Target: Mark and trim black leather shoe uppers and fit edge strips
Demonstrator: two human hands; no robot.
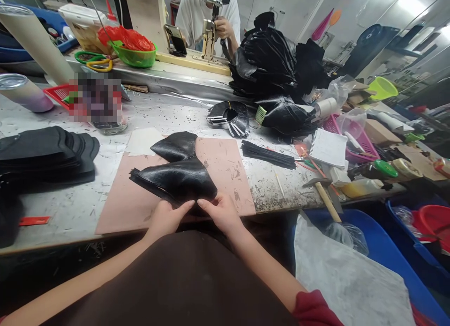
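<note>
A shiny black leather piece (pixel 179 176), shaped like part of a shoe upper, lies over the near part of a pink board (pixel 225 157). My left hand (pixel 172 213) pinches its near edge, thumb on top. Beside it my right hand (pixel 221 211) grips the same edge near the right corner, the two thumb tips almost meeting. The fingers beneath the leather are hidden. Just behind lies a second black leather piece (pixel 177 145), touched by neither hand. A cream sheet (pixel 143 142) shows at the board's far left corner.
Stacked black pieces (pixel 52 157) lie at left. Black strips (pixel 269 153), a black leather ring (pixel 228 117) and a hammer (pixel 326 202) are on the right. A co-worker (pixel 228 26) sits at a sewing machine (pixel 210 40) beyond a black leather pile (pixel 267 59). Blue bins (pixel 379 241) stand at lower right.
</note>
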